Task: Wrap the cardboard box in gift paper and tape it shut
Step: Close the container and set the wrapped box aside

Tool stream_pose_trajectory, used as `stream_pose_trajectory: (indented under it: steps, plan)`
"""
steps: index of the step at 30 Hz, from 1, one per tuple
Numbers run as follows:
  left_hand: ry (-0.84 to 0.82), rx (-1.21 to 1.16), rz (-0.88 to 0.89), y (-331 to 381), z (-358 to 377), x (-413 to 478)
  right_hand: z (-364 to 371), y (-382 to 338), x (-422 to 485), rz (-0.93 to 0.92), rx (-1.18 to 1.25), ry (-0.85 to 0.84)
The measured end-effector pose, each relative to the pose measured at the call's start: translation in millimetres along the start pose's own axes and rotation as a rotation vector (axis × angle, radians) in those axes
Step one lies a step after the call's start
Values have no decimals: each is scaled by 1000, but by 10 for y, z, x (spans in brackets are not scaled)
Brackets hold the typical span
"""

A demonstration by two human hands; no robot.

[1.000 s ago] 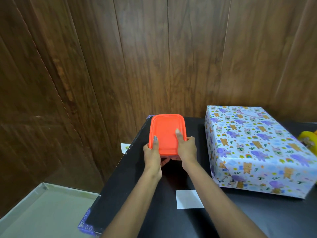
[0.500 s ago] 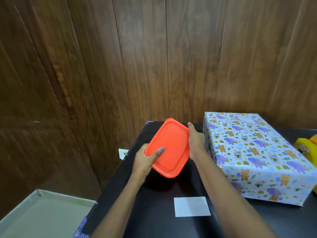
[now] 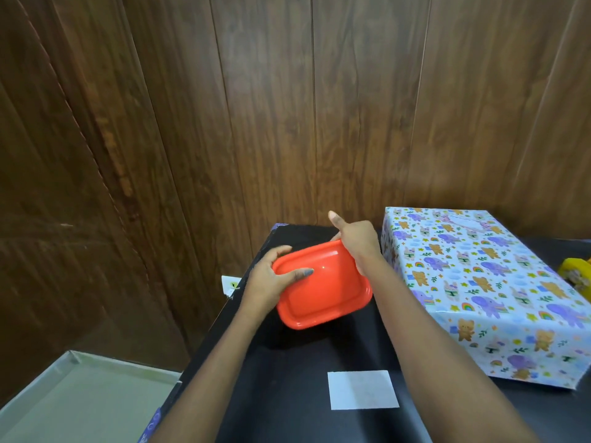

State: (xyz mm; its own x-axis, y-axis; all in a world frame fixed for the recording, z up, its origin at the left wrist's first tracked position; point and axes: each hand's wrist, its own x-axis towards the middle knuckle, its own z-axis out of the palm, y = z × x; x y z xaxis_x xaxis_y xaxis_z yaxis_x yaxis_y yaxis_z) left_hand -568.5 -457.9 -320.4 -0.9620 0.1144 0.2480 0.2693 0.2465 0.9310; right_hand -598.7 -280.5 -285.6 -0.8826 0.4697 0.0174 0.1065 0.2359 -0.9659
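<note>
Step in hand: judged to be clearing the workspace, not wrapping. Both hands are on an orange plastic container (image 3: 323,289), held tilted just above the black table (image 3: 287,378), lid side towards the camera.

Left hand (image 3: 271,282): fingers curled round the container's far left edge, thumb laid flat across the lid. It has a firm hold.
Right hand (image 3: 358,241): fingers curled at the far right corner of the container, thumb sticking up free. How far the fingers reach underneath is hidden.

Task item: the gift-wrapped box (image 3: 479,282) lies flat on the table to the right of the hands, just beside the right forearm but apart from the container. Every visible face is covered in paper and the near end looks folded in. No tape can be made out at this size, so whether it is sealed cannot be told.

Next move, judged: set the container down away from the box, then check the seams and end folds for tape.

Also present: a white paper rectangle (image 3: 363,390) on the table near the camera, and a yellow object (image 3: 575,273) cut off at the right edge, identity unclear.

Writing: none readable. The paper rectangle looks blank. The gift paper carries elephants, bears and rainbows; its tiny marks are illegible.
</note>
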Motion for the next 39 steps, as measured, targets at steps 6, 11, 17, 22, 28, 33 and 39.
stream_pose_trajectory:
  steps: [6, 11, 17, 22, 28, 33, 39]
  plan:
    - [255, 68, -148, 26, 93, 10, 7, -28, -66, -22, -119, -57]
    - [127, 422, 8, 138, 75, 175, 140, -200, -214, -143, -445, -238]
    - [-31, 501, -31, 145, -72, 413, 242, -92, -115, 17, -263, -306]
    - [100, 484, -45, -29, -190, 793, 236, 216, 55, 31, -67, -496]
    - [89, 461, -28, -450, 137, 852, 651, 337, 475, 198, 73, -54]
    - [-48, 459, -74, -757, 265, 1165, 762, 372, 774, 187, 139, -349]
    - [-19, 440, -90, -783, 368, 1583, 878, 533, 1052, -87, -413, -389]
